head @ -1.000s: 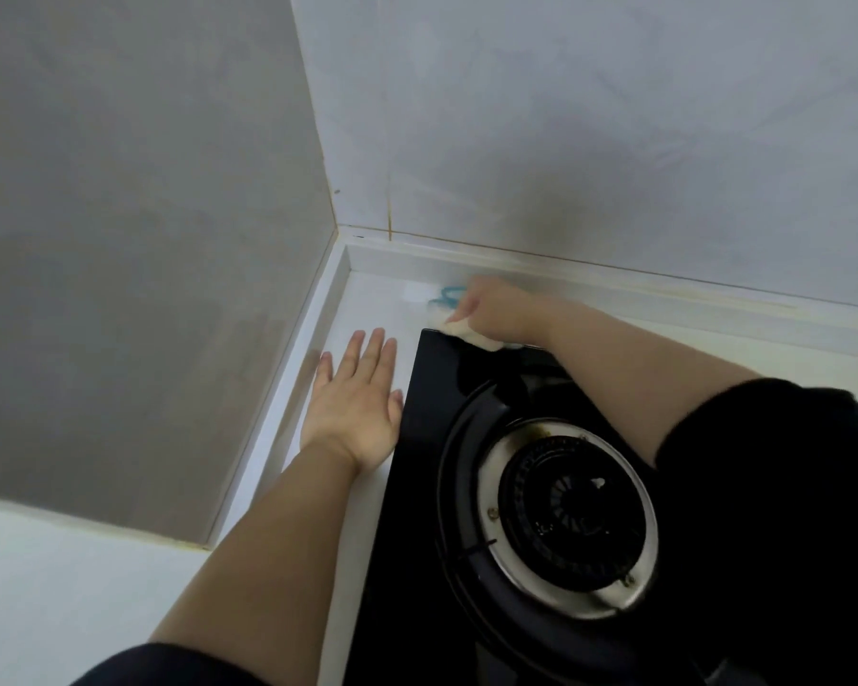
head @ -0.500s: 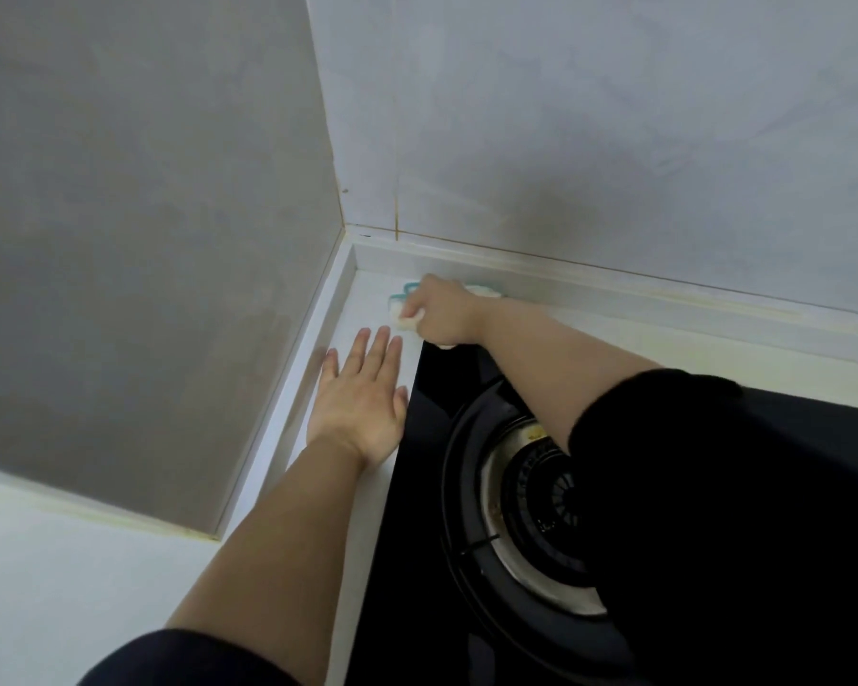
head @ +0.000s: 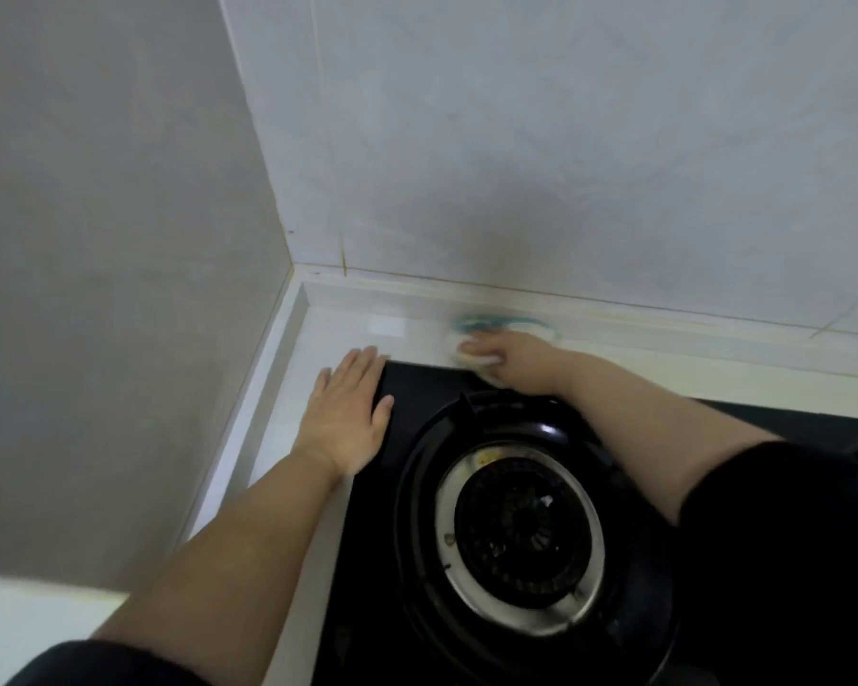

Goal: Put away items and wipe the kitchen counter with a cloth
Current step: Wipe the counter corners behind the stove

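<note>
Right hand clutches the cloth on the bench's back strip behind the stove; the strip runs leftward to the corner, near where the left hand rests flat, holding nothing

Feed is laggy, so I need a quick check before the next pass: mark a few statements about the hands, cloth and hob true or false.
The right hand grips the cloth on the counter strip behind the hob. True.
The left hand holds a second cloth. False: it lies flat, fingers straight, over the counter and the hob's edge.
A pot stands on the burner. False: no pot is on it.
The cloth is white with a teal edge. True.
</note>
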`<state>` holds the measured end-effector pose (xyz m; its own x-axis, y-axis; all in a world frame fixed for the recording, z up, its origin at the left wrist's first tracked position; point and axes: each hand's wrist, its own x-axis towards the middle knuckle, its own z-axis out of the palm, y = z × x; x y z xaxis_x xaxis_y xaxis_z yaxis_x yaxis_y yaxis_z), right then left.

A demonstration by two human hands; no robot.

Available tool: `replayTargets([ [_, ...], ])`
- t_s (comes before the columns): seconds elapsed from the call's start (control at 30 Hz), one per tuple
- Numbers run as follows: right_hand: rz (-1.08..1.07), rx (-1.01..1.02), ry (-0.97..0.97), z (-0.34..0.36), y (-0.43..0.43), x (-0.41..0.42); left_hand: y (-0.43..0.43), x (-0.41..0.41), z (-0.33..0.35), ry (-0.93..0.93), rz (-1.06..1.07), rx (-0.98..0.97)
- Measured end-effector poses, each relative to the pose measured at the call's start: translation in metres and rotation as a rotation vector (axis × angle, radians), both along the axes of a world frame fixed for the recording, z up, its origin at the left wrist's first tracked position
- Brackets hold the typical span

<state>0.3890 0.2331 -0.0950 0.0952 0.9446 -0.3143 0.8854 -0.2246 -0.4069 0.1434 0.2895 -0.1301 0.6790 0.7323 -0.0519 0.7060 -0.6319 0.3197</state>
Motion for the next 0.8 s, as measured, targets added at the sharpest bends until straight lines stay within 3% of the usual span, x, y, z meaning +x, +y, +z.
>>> replayTargets([
  [0.2, 0.083, -0.016, 0.105, -0.007, 0.003, 0.025, 0.014, 0.046, -0.002, 0.007, -0.012, -0.051],
  [0.37, -0.199, 0.039, 0.168, 0.006, -0.075, 0.087, 0.012, 0.053, -0.006, 0.133, -0.044, 0.033],
  [0.5, -0.328, 0.078, 0.123, 0.000, -0.082, 0.087, 0.013, 0.056, -0.005, 0.152, -0.046, 0.051],
  [0.8, 0.116, -0.014, 0.012, -0.007, 0.000, 0.027, 0.012, 0.058, -0.005, 0.169, -0.039, 0.052],
])
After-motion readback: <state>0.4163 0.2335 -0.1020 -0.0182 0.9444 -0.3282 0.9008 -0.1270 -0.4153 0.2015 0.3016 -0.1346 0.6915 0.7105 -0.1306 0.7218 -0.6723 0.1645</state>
